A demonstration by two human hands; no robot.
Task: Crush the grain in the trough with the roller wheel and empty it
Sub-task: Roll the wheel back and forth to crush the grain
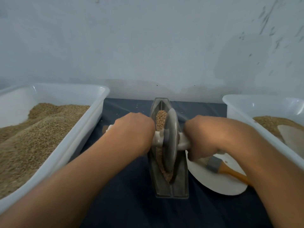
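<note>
**Crushing pass under way: wheel mid-trough, both hands on the axle**

Left hand [134, 129] and right hand [199, 137] each clenched round one end of the pale handle [157, 137] that runs through the roller wheel [171, 139]; neither grip is slack, fingers curled under and mostly hidden from me; the wheel stands on edge in the trough [171, 183], slightly canted toward the right wall of the groove.

Grain [160, 119] lies in the trough at centre of the dark cloth [131, 195] on the desk; whole kernels heaped at the far end, a finer, paler trail along the near groove; my reading is that the near half is better crushed than the far.

How I would work it: keep both wrists level so the wheel rides the groove bottom and does not climb a wall; press down evenly, roll the full length, short strokes at the far heap; slow at each end, since kernels look liable to spill over the pointed tips.

Materials: trough grey, metallic-looking, boat-shaped with a flat foot; wheel a dull grey disc, thin at the rim; handle smooth and glossy.

Alongside: left tub [92, 116], white plastic, heaped with tan grain; right tub [238, 109], less full; a round white plate [218, 183] carrying a brush [218, 165] with orange wooden handle, touching the right forearm's edge in view; likely for emptying, not yet needed.
</note>
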